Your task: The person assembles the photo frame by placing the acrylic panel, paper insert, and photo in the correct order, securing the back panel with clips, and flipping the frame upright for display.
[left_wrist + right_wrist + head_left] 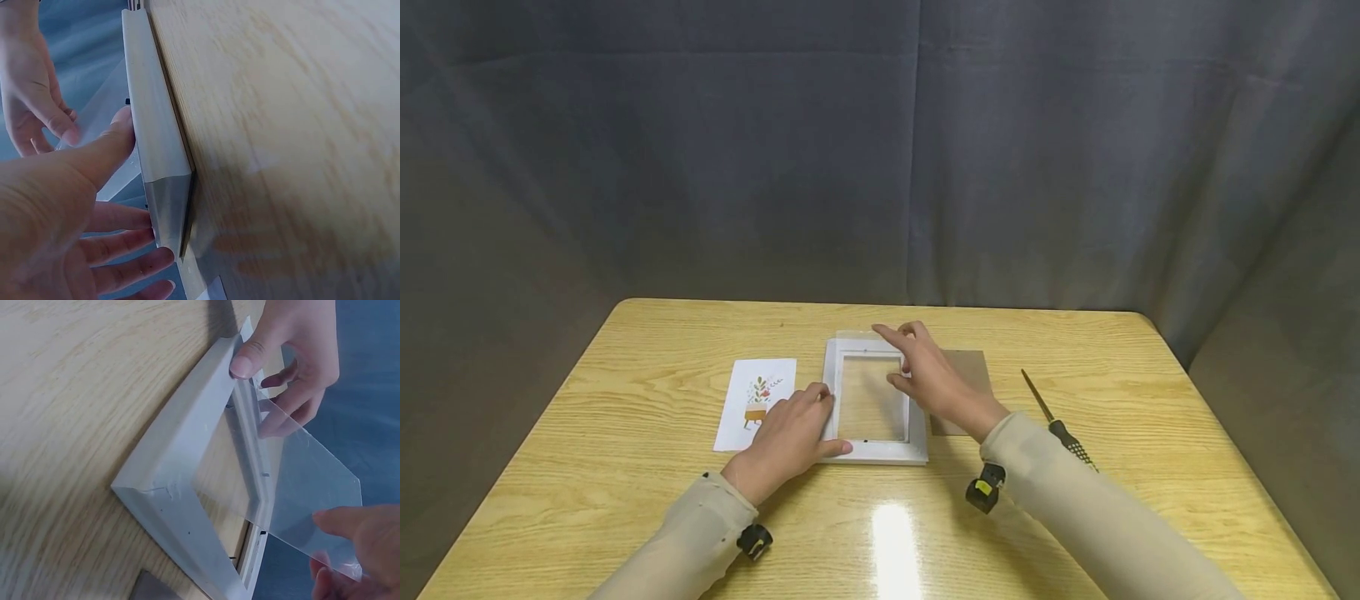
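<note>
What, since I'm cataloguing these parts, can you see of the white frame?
The white frame is rectangular, with a smooth border around an open middle that shows the wood grain below. It could be painted wood or plastic; I cannot tell which. Small dark tabs stand on its inner edge. It lies flat near the middle of the table. The left hand grips its near left corner, and a clear sheet slants over it; whether the two touch is hard to tell.

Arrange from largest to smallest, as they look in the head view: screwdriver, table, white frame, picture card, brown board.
1. Table
2. White frame
3. Picture card and brown board: unsure, both are partly covered
4. Screwdriver, thin and partly hidden
</note>
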A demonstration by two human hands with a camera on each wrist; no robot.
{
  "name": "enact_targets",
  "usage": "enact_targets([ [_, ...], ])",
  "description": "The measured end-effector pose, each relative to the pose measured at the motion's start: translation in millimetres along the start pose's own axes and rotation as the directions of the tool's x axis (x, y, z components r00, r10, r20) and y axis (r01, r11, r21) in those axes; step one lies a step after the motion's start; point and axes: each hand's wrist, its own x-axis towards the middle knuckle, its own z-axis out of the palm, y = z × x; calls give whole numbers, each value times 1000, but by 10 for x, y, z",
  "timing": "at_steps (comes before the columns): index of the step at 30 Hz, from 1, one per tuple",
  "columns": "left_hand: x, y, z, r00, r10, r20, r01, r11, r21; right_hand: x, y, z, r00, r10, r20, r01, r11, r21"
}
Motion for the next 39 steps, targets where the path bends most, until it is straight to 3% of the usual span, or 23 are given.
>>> enact_targets([
  [8, 1, -3, 9, 1000, 1, -3, -1, 1000, 2, 1, -8, 45, 998, 58, 12, -58, 998, 18],
  [25, -6, 5, 3, 1000, -3, 5, 3, 1000, 3, 64, 27, 121, 995, 89, 44, -87, 996, -24],
  [39, 1, -3, 8, 1000, 2, -4, -2, 1000, 9, 114, 144, 157, 1000, 12, 27, -9, 994, -105],
])
